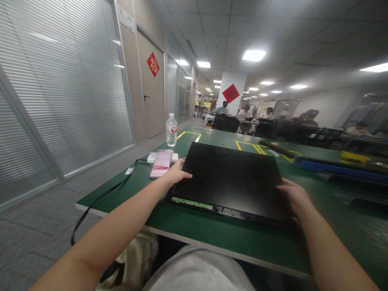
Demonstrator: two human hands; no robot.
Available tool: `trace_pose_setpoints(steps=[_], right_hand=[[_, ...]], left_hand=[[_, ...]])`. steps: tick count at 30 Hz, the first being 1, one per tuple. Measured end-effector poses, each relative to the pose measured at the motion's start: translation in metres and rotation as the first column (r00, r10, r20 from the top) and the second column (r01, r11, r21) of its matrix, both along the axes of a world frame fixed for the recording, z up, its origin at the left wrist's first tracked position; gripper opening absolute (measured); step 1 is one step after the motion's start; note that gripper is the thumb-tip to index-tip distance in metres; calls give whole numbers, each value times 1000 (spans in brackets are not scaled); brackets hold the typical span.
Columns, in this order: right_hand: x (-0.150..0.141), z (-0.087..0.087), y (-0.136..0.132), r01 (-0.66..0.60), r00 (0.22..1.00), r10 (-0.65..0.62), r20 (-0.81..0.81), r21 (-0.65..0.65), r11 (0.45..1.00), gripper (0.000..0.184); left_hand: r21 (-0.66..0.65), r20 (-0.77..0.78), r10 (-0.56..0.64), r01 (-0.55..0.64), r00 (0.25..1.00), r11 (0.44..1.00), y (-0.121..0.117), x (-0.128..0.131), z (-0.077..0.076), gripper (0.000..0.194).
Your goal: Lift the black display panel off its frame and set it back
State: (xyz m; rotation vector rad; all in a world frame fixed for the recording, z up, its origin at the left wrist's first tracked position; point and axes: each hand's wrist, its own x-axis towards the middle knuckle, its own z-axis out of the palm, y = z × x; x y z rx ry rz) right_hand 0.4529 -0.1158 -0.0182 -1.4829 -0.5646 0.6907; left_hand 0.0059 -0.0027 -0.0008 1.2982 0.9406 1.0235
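A black flat display panel (230, 178) lies before me over the green table (194, 232), its near edge showing a strip of green circuit board (191, 203) and dark fittings. My left hand (178, 173) grips the panel's left edge, thumb on the front face and fingers behind it. At the right edge, my right hand (293, 195) holds the panel the same way, its fingers mostly hidden beneath. Whether the panel touches the tabletop all along its underside, I cannot tell.
A phone (160, 163) lies left of the panel, beside a white power strip (175, 157) and a black strap (109, 192). Behind stands a water bottle (171, 131). A blue tray-like piece (342, 169) and a dark bar (277, 148) are at right. People sit farther back.
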Motion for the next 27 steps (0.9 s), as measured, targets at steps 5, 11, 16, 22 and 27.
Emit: trace_pose_setpoints(steps=[5, 11, 16, 22, 27], right_hand=[[0, 1, -1, 43, 999, -41, 34, -58, 997, 51], [5, -5, 1, -3, 1000, 3, -2, -52, 999, 53], [10, -9, 3, -36, 995, 39, 88, -39, 999, 49], [7, -8, 3, 23, 999, -20, 41, -80, 996, 57], [8, -11, 4, -6, 997, 12, 77, -75, 997, 53]], left_hand=[[-14, -26, -6, 6, 1000, 1000, 3, -1, -3, 76], [3, -46, -7, 7, 999, 1000, 4, -2, -4, 77], [29, -57, 1, 1, 998, 1000, 3, -1, -4, 73], [34, -64, -14, 17, 998, 999, 2, -1, -4, 70], [3, -56, -29, 29, 998, 1000, -1, -2, 0, 70]])
